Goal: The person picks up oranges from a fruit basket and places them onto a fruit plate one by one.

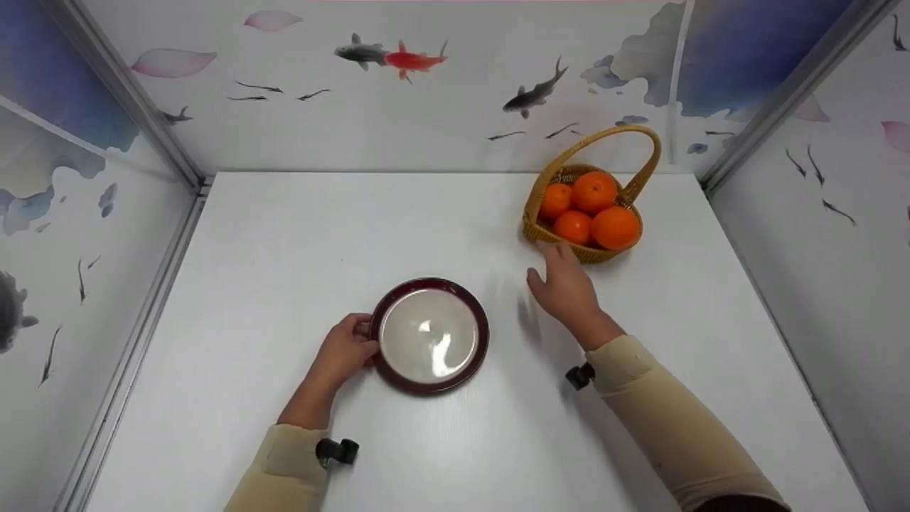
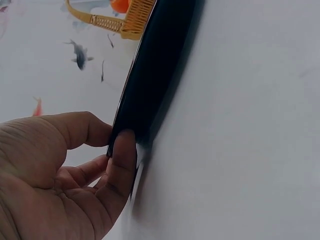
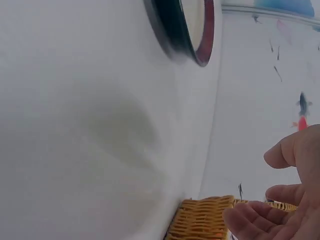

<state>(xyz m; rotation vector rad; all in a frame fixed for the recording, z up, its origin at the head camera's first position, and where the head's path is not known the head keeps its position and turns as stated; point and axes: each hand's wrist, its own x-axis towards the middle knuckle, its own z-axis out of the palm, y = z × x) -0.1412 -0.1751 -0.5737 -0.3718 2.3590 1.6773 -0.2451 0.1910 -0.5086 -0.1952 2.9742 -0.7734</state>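
A round plate [image 1: 429, 336] with a dark red rim and a pale centre is on the white table. At its left edge my left hand [image 1: 348, 348] pinches the rim between thumb and fingers; the left wrist view shows the plate's dark underside [image 2: 155, 75] from the side. My right hand [image 1: 565, 284] is over the table, its fingers loosely bent and holding nothing, near the front of a wicker basket [image 1: 533, 206]. Several oranges [image 1: 616, 227] lie in that basket, under its tall arched handle. From the right wrist, the hand [image 3: 285, 200] appears beside the woven basket wall [image 3: 202, 217].
The white table [image 1: 298, 235] is enclosed by printed panels with fish and petals at the back [image 1: 441, 107] and both sides. The basket stands toward the back right, close to the back panel. Metal strips [image 1: 142, 341] run along the side panels.
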